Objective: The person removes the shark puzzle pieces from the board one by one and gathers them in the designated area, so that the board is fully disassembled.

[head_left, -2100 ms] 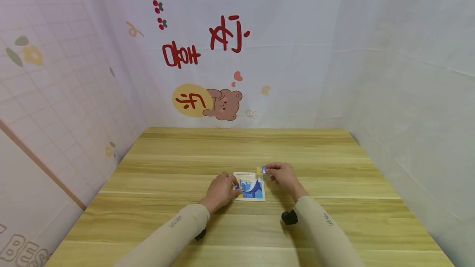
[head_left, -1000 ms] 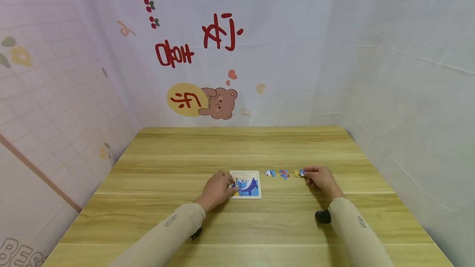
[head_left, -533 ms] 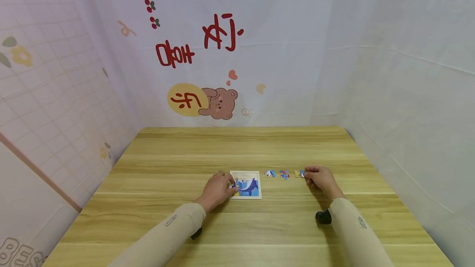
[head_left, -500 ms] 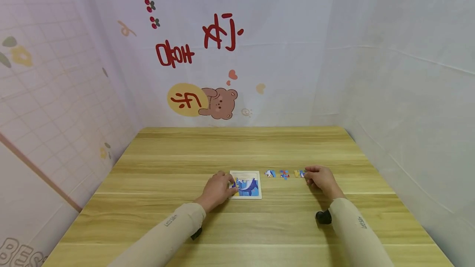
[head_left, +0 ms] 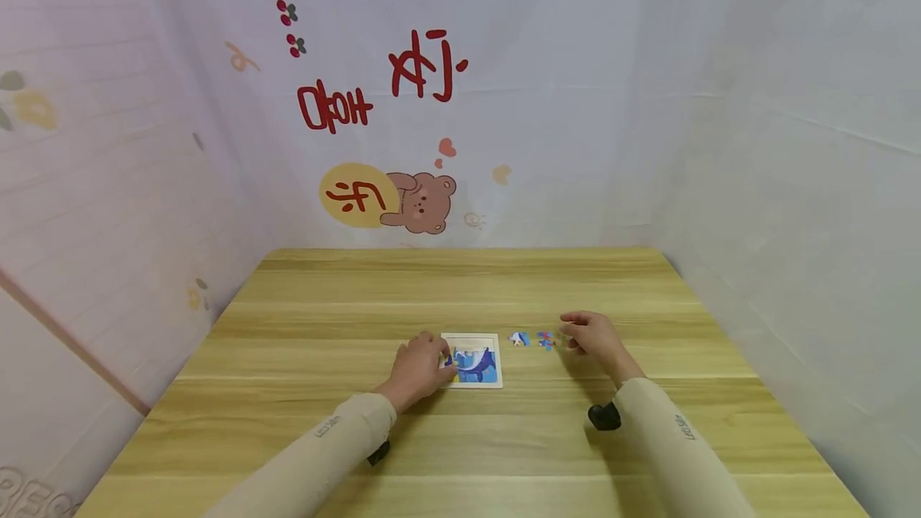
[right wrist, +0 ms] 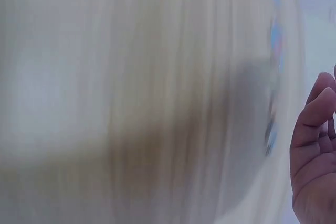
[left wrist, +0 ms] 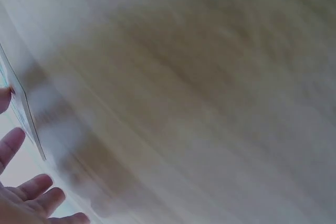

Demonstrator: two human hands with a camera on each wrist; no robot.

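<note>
A small puzzle board point(head_left: 470, 360) with a pale frame lies flat on the table, showing a blue and white whale picture over its lower part. My left hand point(head_left: 417, 370) rests at the board's left edge, thumb and fingers touching it. In the left wrist view, the fingers point(left wrist: 37, 186) are spread beside the board's edge point(left wrist: 23, 95). To the right of the board lie a blue and white puzzle piece point(head_left: 519, 339) and a red and blue piece point(head_left: 546, 340). Above a third, yellowish piece point(head_left: 564, 336), partly hidden, hovers my right hand point(head_left: 593, 338), loosely bent, with nothing seen in its fingers.
The wood-grain table point(head_left: 460, 286) ends at a white printed cloth backdrop point(head_left: 561, 142) with cloth sides at left and right. Dark wrist cameras point(head_left: 604, 416) hang under both sleeves. The right wrist view is blurred.
My right hand carried a puzzle piece from the board to the row's right end, let it go, and now has lifted and moved left. My left hand stays at the board.
</note>
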